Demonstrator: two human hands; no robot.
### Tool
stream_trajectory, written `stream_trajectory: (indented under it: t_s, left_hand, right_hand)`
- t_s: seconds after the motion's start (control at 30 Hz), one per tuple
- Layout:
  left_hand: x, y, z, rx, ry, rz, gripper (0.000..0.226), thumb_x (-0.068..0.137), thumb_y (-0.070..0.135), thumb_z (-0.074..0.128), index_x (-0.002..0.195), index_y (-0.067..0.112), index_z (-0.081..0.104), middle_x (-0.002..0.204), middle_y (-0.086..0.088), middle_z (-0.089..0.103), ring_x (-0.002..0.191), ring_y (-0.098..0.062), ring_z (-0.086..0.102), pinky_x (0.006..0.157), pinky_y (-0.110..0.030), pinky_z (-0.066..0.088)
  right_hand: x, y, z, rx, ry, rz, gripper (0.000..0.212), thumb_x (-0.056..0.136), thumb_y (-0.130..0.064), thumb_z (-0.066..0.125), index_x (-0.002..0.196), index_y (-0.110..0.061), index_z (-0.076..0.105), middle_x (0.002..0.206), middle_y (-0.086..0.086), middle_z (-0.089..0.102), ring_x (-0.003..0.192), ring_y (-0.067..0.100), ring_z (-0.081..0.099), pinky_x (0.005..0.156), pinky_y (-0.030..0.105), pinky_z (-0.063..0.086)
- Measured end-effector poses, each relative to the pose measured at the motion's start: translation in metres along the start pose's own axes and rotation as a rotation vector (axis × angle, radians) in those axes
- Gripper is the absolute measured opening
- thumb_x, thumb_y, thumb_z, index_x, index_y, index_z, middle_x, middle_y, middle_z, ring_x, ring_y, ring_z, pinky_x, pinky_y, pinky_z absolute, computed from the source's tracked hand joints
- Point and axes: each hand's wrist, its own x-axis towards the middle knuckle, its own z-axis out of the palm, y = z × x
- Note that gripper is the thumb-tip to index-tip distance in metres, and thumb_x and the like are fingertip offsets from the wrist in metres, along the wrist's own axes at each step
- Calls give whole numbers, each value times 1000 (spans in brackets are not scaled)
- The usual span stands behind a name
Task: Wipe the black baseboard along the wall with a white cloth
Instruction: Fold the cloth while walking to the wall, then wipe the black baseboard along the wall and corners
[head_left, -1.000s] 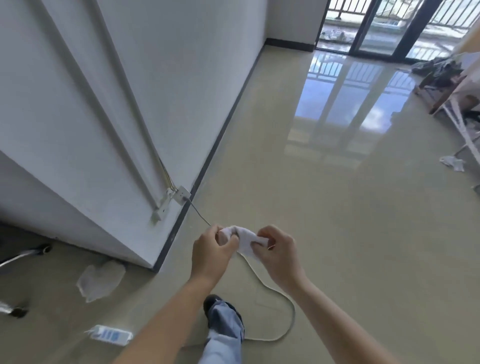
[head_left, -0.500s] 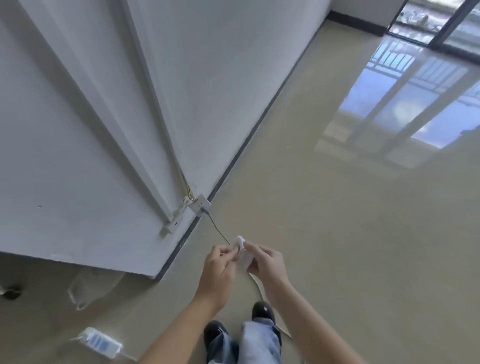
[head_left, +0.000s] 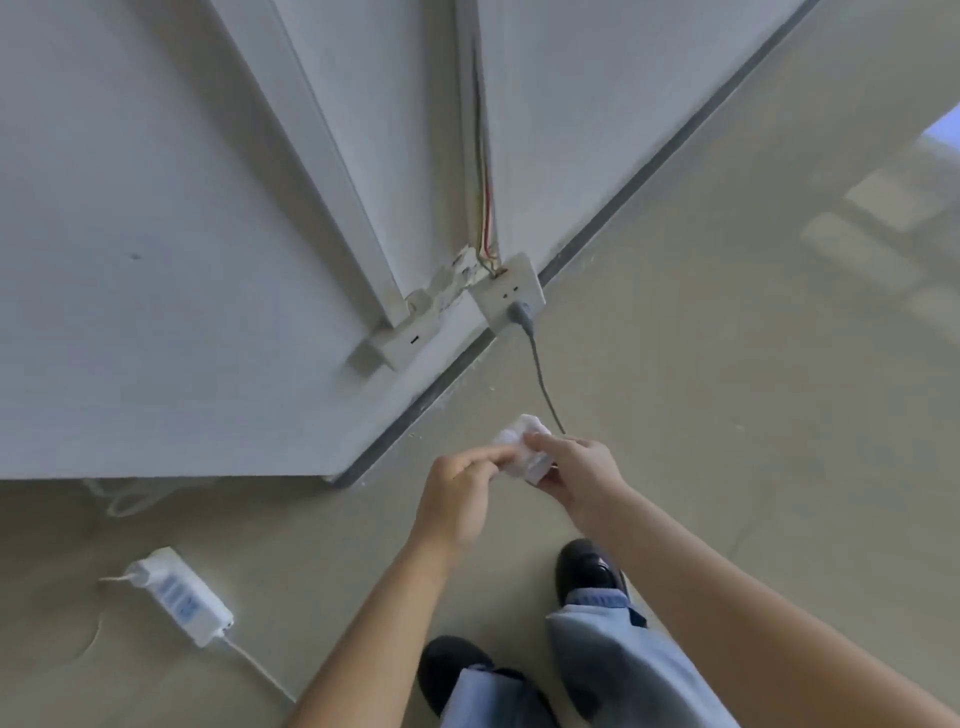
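Left hand (head_left: 457, 499), right hand (head_left: 577, 467) tight on cloth (head_left: 521, 446) near baseboard (head_left: 418, 409) corner; open floor (head_left: 737, 395) rightward

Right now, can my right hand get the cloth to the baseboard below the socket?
Probably: the right hand pinches the white cloth near the baseboard, bare floor between; only the grey cable at the socket crosses.

The wall socket (head_left: 506, 293) is smooth white plastic, and the plaster just above it is chipped and rough. Beside it runs the baseboard (head_left: 649, 166), a dark, smooth, dull band. Below the socket, the white cloth (head_left: 522, 448) looks soft and crumpled. The floor (head_left: 727, 389) is smooth with a faint sheen.
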Motion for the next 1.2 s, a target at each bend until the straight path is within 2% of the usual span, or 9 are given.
stream_trajectory:
  t_s: [0.2,0.4,0.5,0.6,0.67,0.77,0.87,1.0,1.2]
  left_hand:
    - [108,-190,-54,-55,560,-235,30,88,0,44,88,17,69,86,-4,67,84,-19,62,78,-31,48]
    - [161,-277,-117,-27,1087,-299,45,84,10,59,125,7,40,132,-16,31,104,-38,51,92,-42,44]
    - [160,-278,-130,-1,986,-91,53,86,12,57,136,15,38,135,0,36,104,-13,44,87,-26,36]
    - [152,-267,-134,21,768,58,10,84,12,52,93,10,56,86,6,54,72,-4,42,64,-20,34]
    - [152,-263,-139,38,758,28,20,86,13,53,70,7,43,66,2,38,58,-8,32,55,-26,26]
    - [151,-259,-146,41,745,-15,22,84,28,54,73,9,52,75,3,46,71,-11,39,61,-27,31]
    - [153,-259,-151,31,733,-39,14,86,33,50,81,22,54,81,9,48,80,-14,42,68,-26,36]
    - [152,-259,-151,66,706,-35,11,92,35,44,86,26,42,79,13,34,81,-12,34,62,-25,29]
    - [154,-259,-144,89,737,-34,7,92,33,40,90,28,36,82,12,33,81,-10,33,57,-27,22]
  right_hand:
    - [161,83,35,-300,-169,-9,7,81,-14,72,82,-8,68,84,11,66,77,22,64,87,36,56]
    - [251,144,96,-731,-374,-137,16,80,-27,70,84,-12,74,66,3,61,63,19,54,66,29,49]
    - [263,168,123,-767,-450,-145,13,81,-22,68,85,-11,74,65,3,61,65,20,55,67,31,53]
    - [260,187,148,-652,-556,-21,10,85,-21,65,87,-11,67,81,7,63,72,22,62,68,33,60]
    - [256,202,170,-572,-575,70,12,87,-20,62,87,-8,61,86,10,60,70,25,63,66,35,61]
    - [253,223,203,-555,-522,140,18,93,-23,51,96,-6,53,90,7,60,83,28,69,80,33,57]
    - [245,220,224,-376,-571,198,16,96,-14,45,107,-5,53,87,7,58,80,23,67,69,26,58]
    - [246,203,234,-152,-642,294,35,97,-2,37,131,3,44,127,22,56,112,30,61,69,30,59]
    - [264,169,202,241,-569,366,35,91,13,34,123,15,48,131,30,53,119,35,57,66,30,58]
